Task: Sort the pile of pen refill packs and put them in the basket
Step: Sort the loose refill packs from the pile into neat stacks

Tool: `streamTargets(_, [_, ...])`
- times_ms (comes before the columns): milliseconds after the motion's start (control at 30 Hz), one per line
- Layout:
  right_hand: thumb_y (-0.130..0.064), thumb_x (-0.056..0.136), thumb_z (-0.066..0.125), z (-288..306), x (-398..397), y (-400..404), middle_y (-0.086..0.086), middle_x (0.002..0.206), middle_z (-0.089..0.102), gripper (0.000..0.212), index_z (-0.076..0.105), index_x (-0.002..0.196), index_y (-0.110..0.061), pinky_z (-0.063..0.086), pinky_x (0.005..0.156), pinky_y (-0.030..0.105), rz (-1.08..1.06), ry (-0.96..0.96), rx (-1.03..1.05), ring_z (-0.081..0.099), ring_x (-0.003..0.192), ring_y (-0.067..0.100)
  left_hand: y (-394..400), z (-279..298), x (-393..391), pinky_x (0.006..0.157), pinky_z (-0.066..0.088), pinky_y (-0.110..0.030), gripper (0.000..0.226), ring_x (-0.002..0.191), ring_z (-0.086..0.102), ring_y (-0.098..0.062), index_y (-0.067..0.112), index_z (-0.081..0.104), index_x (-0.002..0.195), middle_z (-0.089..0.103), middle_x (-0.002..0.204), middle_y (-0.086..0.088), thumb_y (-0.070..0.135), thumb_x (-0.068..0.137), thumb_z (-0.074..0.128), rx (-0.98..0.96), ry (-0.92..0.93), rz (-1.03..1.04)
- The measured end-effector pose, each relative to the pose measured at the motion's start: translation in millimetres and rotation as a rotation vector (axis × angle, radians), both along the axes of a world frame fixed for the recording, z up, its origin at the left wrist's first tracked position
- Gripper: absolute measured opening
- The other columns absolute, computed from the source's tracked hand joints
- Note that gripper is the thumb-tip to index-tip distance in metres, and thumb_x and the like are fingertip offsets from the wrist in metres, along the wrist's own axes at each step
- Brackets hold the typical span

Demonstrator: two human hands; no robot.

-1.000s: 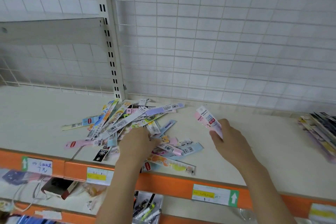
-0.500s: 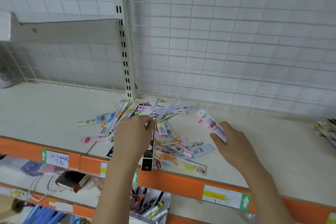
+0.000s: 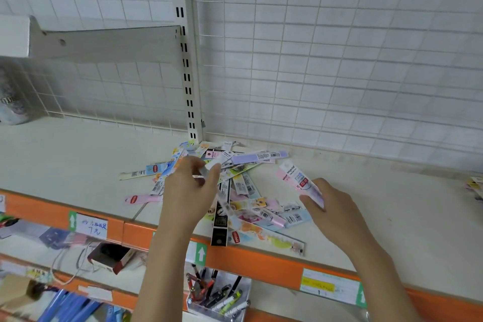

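A loose pile of pen refill packs (image 3: pixel 243 185) lies on the cream shelf (image 3: pixel 78 154), near the slotted upright. My left hand (image 3: pixel 192 185) hovers over the pile and pinches a long black pack (image 3: pixel 221 217) that hangs down past the shelf's front edge. My right hand (image 3: pixel 332 206) is to the right of the pile and holds a small stack of pink and white packs (image 3: pixel 300 180), tilted up to the left. No basket is in view.
A wire grid wall (image 3: pixel 339 60) backs the shelf. The orange front rail (image 3: pixel 261 261) carries price labels. More packs (image 3: pixel 475 185) lie at the far right edge. A clear box of pens (image 3: pixel 219 295) sits on the lower shelf. A bracket (image 3: pixel 104 44) juts out at upper left.
My left hand has lifted from the pile's near side with the black pack pinched in it. My right hand has kept its stack roughly in place.
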State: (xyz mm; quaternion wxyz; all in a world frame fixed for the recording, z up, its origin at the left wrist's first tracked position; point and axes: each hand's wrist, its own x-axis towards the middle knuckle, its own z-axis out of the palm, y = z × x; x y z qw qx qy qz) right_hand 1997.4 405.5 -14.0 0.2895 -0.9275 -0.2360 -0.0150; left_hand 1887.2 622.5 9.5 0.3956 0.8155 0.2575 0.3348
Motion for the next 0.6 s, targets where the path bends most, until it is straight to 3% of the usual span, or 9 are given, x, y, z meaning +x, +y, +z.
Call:
streamTargets(67, [-0.036, 0.093, 0.050, -0.2, -0.4, 1.7, -0.002, 0.095, 0.065, 0.017, 0.048, 0.098, -0.019, 0.049, 0.062, 0.036, 0.008, 0.005, 0.002, 0.060, 0.076, 0.018, 0.6, 1.8, -1.1, 0.061, 0.042, -0.022, 0.029, 0.071, 0.057, -0.015, 0.015, 0.047, 0.103, 0.057, 0.085, 0.005, 0.029, 0.084, 0.064, -0.051, -0.052, 0.016])
streamTargets(133, [-0.035, 0.093, 0.050, 0.4, -1.5, 4.4, -0.001, 0.094, 0.064, 0.017, 0.048, 0.099, -0.019, 0.048, 0.061, 0.034, 0.017, 0.006, -0.002, 0.059, 0.075, 0.018, 1.7, 4.3, -2.5, 0.051, 0.045, -0.014, 0.024, 0.066, 0.060, -0.012, 0.016, 0.042, 0.103, 0.056, 0.081, 0.006, 0.014, 0.088, 0.060, -0.132, -0.140, 0.022])
streamTargets(233, [-0.034, 0.093, 0.051, -0.4, -3.2, 8.6, 0.000, 0.092, 0.065, 0.016, 0.048, 0.097, -0.019, 0.048, 0.062, 0.036, 0.048, 0.003, 0.014, 0.059, 0.072, 0.018, 4.2, 7.4, -6.6, 0.041, 0.046, -0.014, 0.024, 0.055, 0.066, -0.008, 0.022, 0.037, 0.107, 0.055, 0.082, 0.013, 0.005, 0.094, 0.047, -0.189, -0.247, -0.028])
streamTargets(300, [-0.032, 0.092, 0.054, 0.2, -5.0, 12.3, -0.001, 0.090, 0.065, 0.015, 0.050, 0.098, -0.019, 0.048, 0.062, 0.035, 0.073, 0.015, 0.040, 0.059, 0.073, 0.018, 7.4, 7.2, -7.0, 0.040, 0.046, -0.014, 0.037, 0.047, 0.064, -0.006, 0.027, 0.032, 0.124, 0.051, 0.086, 0.021, 0.007, 0.095, 0.046, -0.136, -0.220, -0.077])
streamTargets(367, [-0.030, 0.090, 0.057, 0.5, -5.5, 16.3, -0.004, 0.082, 0.060, 0.015, 0.049, 0.097, -0.019, 0.046, 0.060, 0.031, 0.091, 0.022, 0.051, 0.057, 0.069, 0.014, 11.4, 3.5, -5.8, 0.039, 0.046, -0.017, 0.052, 0.044, 0.062, -0.013, 0.027, 0.025, 0.140, 0.058, 0.088, 0.016, 0.013, 0.095, 0.048, -0.114, -0.128, -0.090])
streamTargets(400, [-0.029, 0.090, 0.059, 0.5, -5.8, 18.0, -0.006, 0.076, 0.056, 0.015, 0.048, 0.095, -0.019, 0.042, 0.056, 0.027, 0.093, 0.021, 0.043, 0.053, 0.065, 0.011, 13.5, 0.0, -4.1, 0.042, 0.047, -0.021, 0.047, 0.049, 0.063, -0.019, 0.021, 0.034, 0.138, 0.064, 0.088, 0.007, 0.016, 0.094, 0.050, -0.088, -0.060, -0.071])
streamTargets(467, [-0.024, 0.091, 0.057, -0.3, -5.0, 19.2, -0.005, 0.070, 0.049, 0.013, 0.046, 0.089, -0.016, 0.035, 0.051, 0.021, 0.091, 0.016, 0.019, 0.045, 0.059, 0.009, 16.5, -8.8, 2.3, 0.050, 0.046, -0.031, 0.019, 0.060, 0.062, -0.029, 0.006, 0.059, 0.101, 0.067, 0.077, -0.010, 0.022, 0.091, 0.055, 0.011, 0.098, 0.000])
streamTargets(533, [-0.020, 0.095, 0.049, -1.4, -3.8, 17.8, -0.002, 0.067, 0.046, 0.014, 0.046, 0.084, -0.012, 0.031, 0.050, 0.022, 0.089, 0.017, -0.001, 0.040, 0.056, 0.010, 14.8, -17.5, 7.2, 0.050, 0.038, -0.030, 0.030, 0.057, 0.051, -0.025, 0.004, 0.054, 0.070, 0.057, 0.063, -0.009, 0.028, 0.088, 0.059, 0.054, 0.225, 0.009])
streamTargets(600, [-0.019, 0.098, 0.042, -2.3, -3.6, 14.5, -0.002, 0.065, 0.042, 0.019, 0.043, 0.079, -0.013, 0.029, 0.051, 0.025, 0.089, 0.023, -0.004, 0.037, 0.054, 0.013, 8.9, -23.1, 12.0, 0.050, 0.033, -0.026, 0.035, 0.057, 0.046, -0.020, 0.011, 0.047, 0.062, 0.052, 0.064, -0.005, 0.033, 0.086, 0.060, 0.105, 0.327, 0.003])
